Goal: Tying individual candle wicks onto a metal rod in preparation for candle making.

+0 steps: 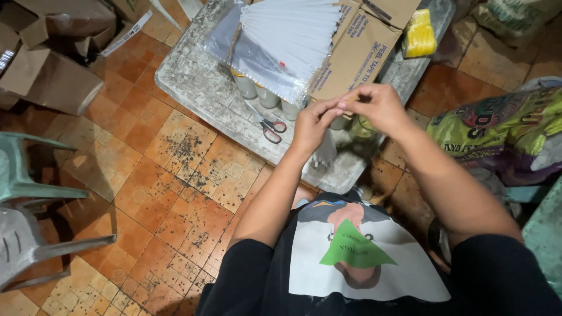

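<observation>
Plainly, a small fiddly step is in hand: both hands are raised together over the near right part of the bench (193,88), fingertips meeting. The left hand (312,123) is pinched shut, and the right hand (380,105) is closed in a like pinch against it; something thin seems to be held between them, but what it is cannot be told. A pale folded piece (325,153) hangs below the left hand, just above the bench edge. By judgement, fine finger work is being done, and steady, close control would be called for by any further handling.

The bench is a stained, mottled grey slab. On it are laid red-handled scissors (271,130), left of the hands, and a row of pale cylindrical containers (266,95) under a crinkled clear plastic sheet (240,47). White slender sticks (293,29) are fanned out at the far side beside an opened brown cardboard box (357,52). A yellow bundle (419,34) lies far right. The floor (175,193) is of worn orange tiles.
</observation>
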